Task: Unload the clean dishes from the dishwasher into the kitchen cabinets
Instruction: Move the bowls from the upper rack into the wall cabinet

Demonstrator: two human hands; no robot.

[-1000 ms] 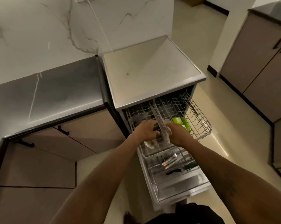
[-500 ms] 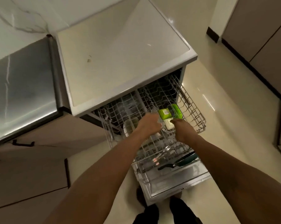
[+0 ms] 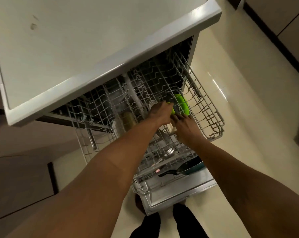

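- The left hand [image 3: 159,113] reaches into the pulled-out upper rack [image 3: 212,117], fingers curled onto a bright green plastic item [image 3: 180,103]; whether they grip it cannot be told.
- The right hand [image 3: 184,125] lies just beside the left, fingers bent low at the green item's near edge, its hold unclear.
- The green item is glossy and rounded, standing on edge among the wires just beyond both hands.
- Below the wrists, the lower rack [image 3: 145,188] holds a dark teal frying pan [image 3: 188,168] and cutlery [image 3: 169,151].
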